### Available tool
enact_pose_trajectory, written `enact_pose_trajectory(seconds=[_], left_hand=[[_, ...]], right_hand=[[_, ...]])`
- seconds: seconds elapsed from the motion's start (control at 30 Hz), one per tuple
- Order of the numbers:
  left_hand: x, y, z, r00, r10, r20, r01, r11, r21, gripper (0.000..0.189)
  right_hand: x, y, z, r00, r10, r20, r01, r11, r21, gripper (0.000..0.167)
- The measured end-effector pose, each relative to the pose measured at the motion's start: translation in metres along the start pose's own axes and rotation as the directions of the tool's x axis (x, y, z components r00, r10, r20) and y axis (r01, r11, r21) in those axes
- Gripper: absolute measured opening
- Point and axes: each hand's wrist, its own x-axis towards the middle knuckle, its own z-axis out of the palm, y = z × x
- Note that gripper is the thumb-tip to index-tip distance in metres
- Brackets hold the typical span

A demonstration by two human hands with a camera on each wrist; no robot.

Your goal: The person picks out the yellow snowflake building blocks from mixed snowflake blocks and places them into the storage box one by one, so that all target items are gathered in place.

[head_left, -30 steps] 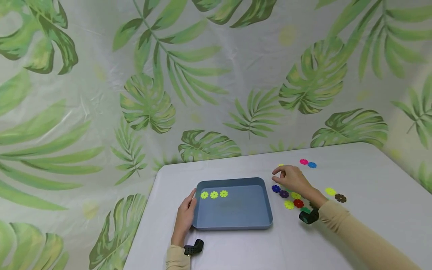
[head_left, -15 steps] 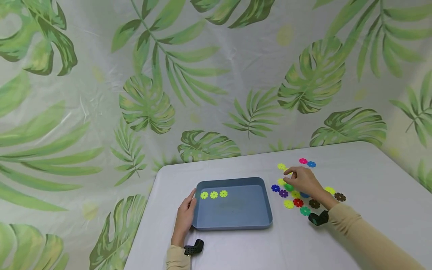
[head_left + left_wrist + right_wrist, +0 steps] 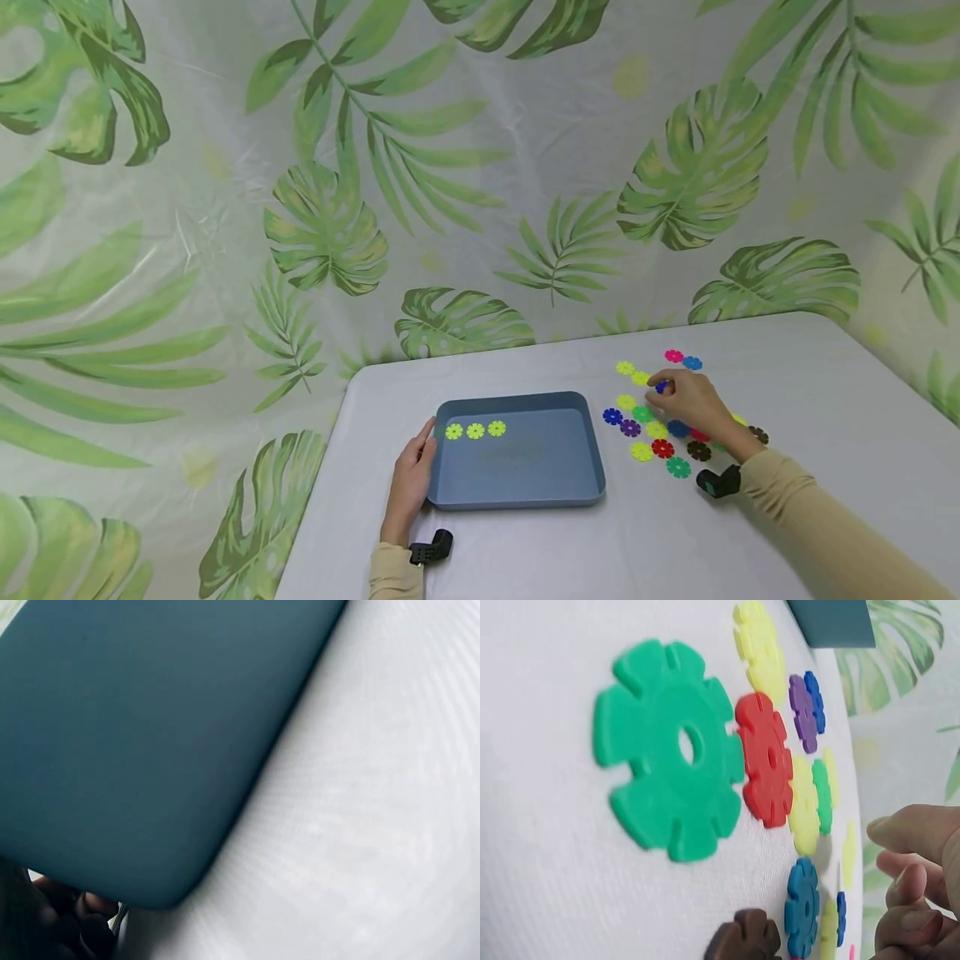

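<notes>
My left hand [image 3: 409, 482] rests along the left side of the blue-grey tray [image 3: 525, 475], fingers fairly straight and the thumb by the rim. Three yellow flower-shaped discs [image 3: 476, 431] lie in a row inside it. Right of the tray, my right hand [image 3: 692, 403] hovers over the scattered flower discs, holding nothing. Thumb and index finger are parted above a dark blue disc [image 3: 662, 387]. Green [image 3: 675, 750], red [image 3: 765, 760] and blue [image 3: 802, 907] discs show large in the right wrist view. The left wrist view is mostly the tray's side [image 3: 150, 750].
A pink disc [image 3: 674, 356] and a light blue disc [image 3: 692, 363] lie near the table's back edge. Brown discs [image 3: 699, 451] lie near my right wrist. The white tablecloth [image 3: 540, 550] reaches a leaf-patterned curtain [image 3: 450, 250] behind.
My right hand has moved rightward over the discs, uncovering several yellow and green ones on its left. The left hand and tray have stayed in place.
</notes>
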Motion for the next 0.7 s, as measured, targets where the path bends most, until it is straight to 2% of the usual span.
enact_pose_trajectory(seconds=[0.43, 0.7], left_hand=[[0.0, 0.001, -0.001, 1.0, -0.003, 0.004, 0.003, 1.0, -0.015, 0.044], [0.0, 0.002, -0.001, 1.0, -0.01, 0.007, 0.01, 1.0, 0.007, 0.042]], right_hand=[[0.016, 0.007, -0.002, 1.0, 0.002, 0.018, -0.002, 1.0, -0.014, 0.036], [0.024, 0.005, 0.001, 0.999, 0.039, 0.035, -0.037, 0.997, -0.061, 0.042]])
